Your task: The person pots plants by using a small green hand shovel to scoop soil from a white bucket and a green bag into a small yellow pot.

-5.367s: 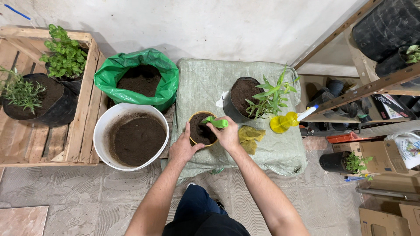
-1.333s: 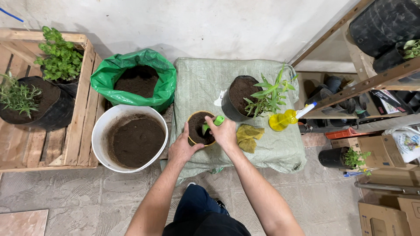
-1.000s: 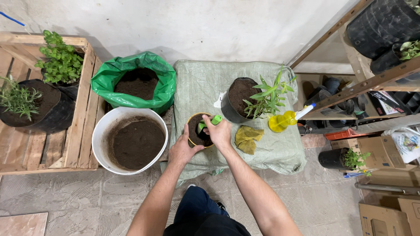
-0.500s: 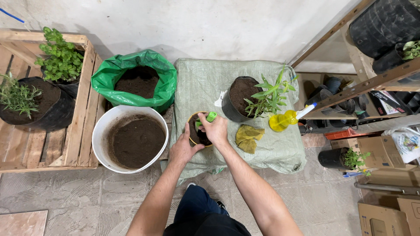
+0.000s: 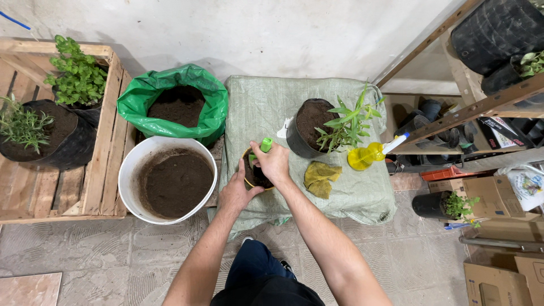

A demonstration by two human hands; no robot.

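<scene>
I look straight down on my two hands meeting over a small pot (image 5: 256,177) of soil near the front-left corner of the sack-covered table (image 5: 266,107). My right hand (image 5: 274,161) is closed around a green tool (image 5: 265,145), whose tip sticks out at 11 o'clock from the fist, over the pot's far rim. My left hand (image 5: 236,192) cups the pot's near-left side, fingers curled against its wall. At 2 o'clock from the pot stands a black pot (image 5: 306,126) with a leafy plant (image 5: 347,120); a yellow cloth (image 5: 321,178) lies just beside my right wrist at 3 o'clock, and a yellow sprayer (image 5: 369,154) rests near the table's right edge. Open sacking lies at 12 o'clock, between the pot and the wall. Off the left edge, at 9 o'clock, a white bucket (image 5: 130,170) of soil presses close to the table, with a green bag (image 5: 136,102) of soil behind it at 10 o'clock. Further left sits a wooden crate (image 5: 107,141) holding potted herbs; shelving (image 5: 481,105) crowds the right side.
</scene>
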